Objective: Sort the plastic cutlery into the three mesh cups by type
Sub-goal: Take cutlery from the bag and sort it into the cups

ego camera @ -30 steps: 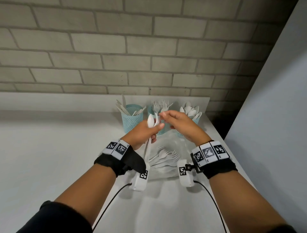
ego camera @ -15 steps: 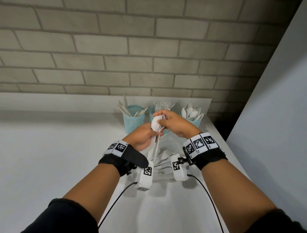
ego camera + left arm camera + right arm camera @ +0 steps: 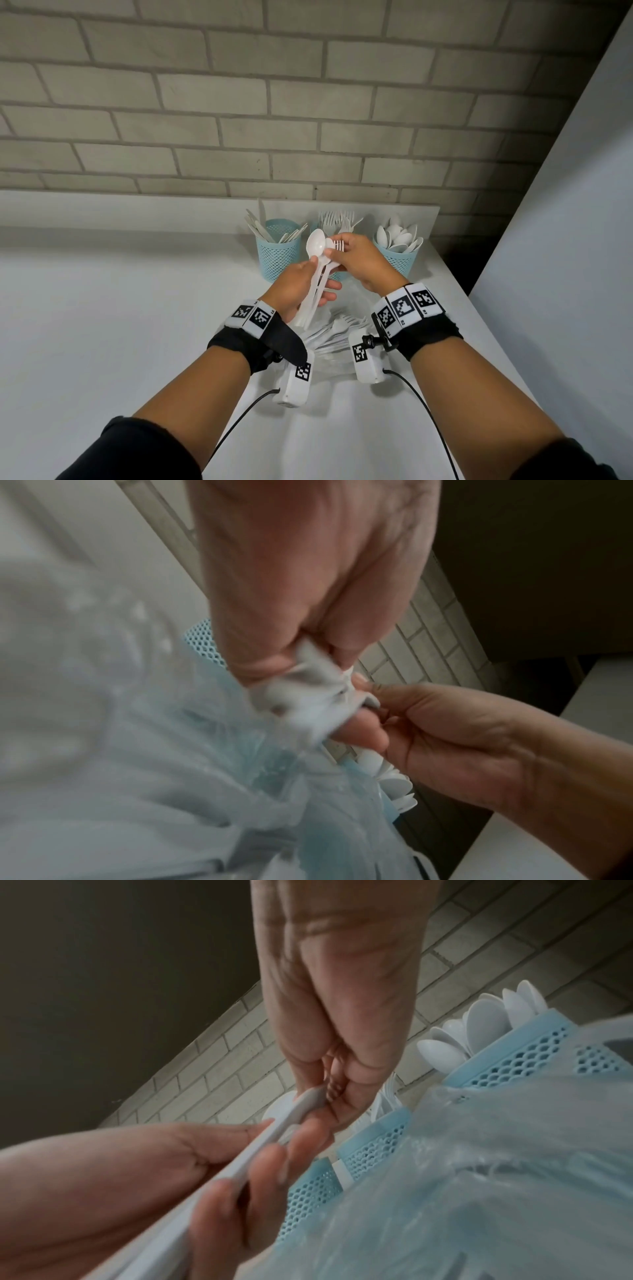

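- Three blue mesh cups stood mid-frame in the head view, by the brick wall: the knife cup [image 3: 278,251], the fork cup [image 3: 337,274] half hidden behind the hands, the spoon cup [image 3: 399,257].
- Left hand [image 3: 298,289] had its fingers wrapped round a bundle of white cutlery [image 3: 317,291] by the handles, a spoon [image 3: 315,242] uppermost.
- Right hand [image 3: 363,262] pinched the bundle's upper ends with curled fingers.
- Loose cutlery [image 3: 337,334] lay on the worktop [image 3: 120,325] below the wrists.

Plain indoor work corner: white table [image 3: 102,308] against grey brick wall [image 3: 239,102].
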The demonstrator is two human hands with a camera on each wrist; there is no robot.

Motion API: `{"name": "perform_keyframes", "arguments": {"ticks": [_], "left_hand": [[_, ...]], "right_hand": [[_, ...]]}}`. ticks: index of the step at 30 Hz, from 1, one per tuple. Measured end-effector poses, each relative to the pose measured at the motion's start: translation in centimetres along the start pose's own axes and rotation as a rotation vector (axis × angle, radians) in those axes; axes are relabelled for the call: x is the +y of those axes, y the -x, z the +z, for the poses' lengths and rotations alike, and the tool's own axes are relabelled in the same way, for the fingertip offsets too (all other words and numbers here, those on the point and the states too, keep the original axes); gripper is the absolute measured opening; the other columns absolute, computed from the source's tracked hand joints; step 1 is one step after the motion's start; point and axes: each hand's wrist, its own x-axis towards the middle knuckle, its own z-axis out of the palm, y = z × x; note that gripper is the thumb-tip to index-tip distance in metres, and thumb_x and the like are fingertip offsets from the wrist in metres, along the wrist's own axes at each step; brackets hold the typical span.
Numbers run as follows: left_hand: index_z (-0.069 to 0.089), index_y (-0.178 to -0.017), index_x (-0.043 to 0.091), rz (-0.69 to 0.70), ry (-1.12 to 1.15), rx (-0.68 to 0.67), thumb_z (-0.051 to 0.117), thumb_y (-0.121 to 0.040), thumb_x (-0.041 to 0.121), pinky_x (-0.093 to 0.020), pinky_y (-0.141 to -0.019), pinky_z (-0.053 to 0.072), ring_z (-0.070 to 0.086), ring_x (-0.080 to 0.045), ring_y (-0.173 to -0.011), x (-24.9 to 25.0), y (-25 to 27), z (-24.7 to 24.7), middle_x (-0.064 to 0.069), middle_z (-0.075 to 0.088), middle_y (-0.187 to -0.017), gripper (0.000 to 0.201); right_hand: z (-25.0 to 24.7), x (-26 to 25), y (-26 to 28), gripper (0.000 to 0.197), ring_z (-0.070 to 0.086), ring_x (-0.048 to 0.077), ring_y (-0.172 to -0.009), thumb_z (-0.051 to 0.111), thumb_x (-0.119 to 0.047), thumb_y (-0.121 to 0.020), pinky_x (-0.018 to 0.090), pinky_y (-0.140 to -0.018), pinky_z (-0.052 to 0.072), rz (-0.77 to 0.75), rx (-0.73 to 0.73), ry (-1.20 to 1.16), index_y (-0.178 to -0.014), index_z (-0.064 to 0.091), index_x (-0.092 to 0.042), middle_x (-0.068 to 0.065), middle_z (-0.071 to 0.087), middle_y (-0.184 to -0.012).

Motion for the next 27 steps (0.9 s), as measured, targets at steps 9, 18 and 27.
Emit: {"name": "perform_keyframes", "arguments": {"ticks": [9,18,27], "left_hand": [[0.061,-0.11,0.004,0.024,0.064,0.03,0.045,-0.099,0.021,-0.014,-0.054,0.049,0.064,-0.005,-0.054,-0.5,0.0,0.3,-0.008,0.068,-0.082,0.026],[0.063,-0.089,0.014,0.072,0.058,0.147,0.039,-0.101,0.029,-0.014,-0.046,0.041,0.055,-0.004,-0.044,-0.6,0.0,0.4,-0.006,0.065,-0.073,0.031],[0.058,-0.088,0.011,0.077,0.175,0.184,0.045,-0.098,0.025,-0.016,-0.051,0.052,0.062,-0.007,-0.048,-0.1,-0.9,-0.5,-0.006,0.065,-0.078,0.022]], "right_hand": [[0.3,0.8,0.0,0.028,0.061,0.024,-0.085,0.063,0.002,-0.083,0.029,-0.07,0.054,-0.016,0.143,0.016,-0.111,0.061,0.001,0.016,0.063,-0.099],[0.2,0.8,-0.6,0.026,0.063,0.017,-0.074,0.064,-0.005,-0.086,0.022,-0.063,0.056,0.026,0.033,-0.081,-0.111,0.06,0.001,0.013,0.063,-0.096],[-3.7,-4.5,-4.5,0.014,0.064,0.024,-0.078,0.054,-0.002,-0.09,0.037,-0.072,0.056,-0.255,0.41,0.024,-0.09,0.064,-0.011,0.014,0.068,-0.091]]}}
